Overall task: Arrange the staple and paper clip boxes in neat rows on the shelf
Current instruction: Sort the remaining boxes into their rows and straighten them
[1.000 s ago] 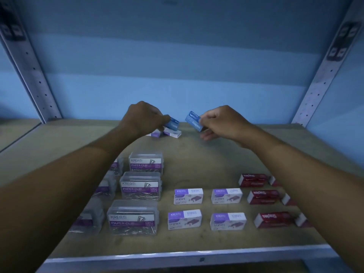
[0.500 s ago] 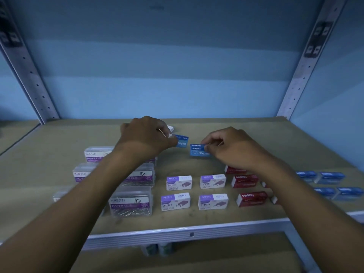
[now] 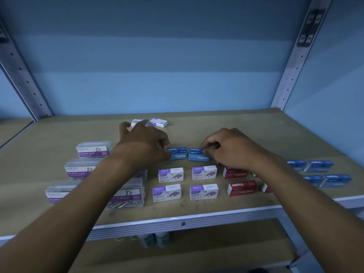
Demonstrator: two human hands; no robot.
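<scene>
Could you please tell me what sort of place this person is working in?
Probably a stationery stockroom or shop storage area. A wooden shelf sits on perforated metal uprights, and small retail boxes lie on it in rows by kind: staple boxes and clear paper clip boxes.

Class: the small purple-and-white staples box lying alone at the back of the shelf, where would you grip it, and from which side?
Pinch the purple-and-white staples box across its two long sides, coming from above: it lies flat, low, with clear shelf around it.
</scene>
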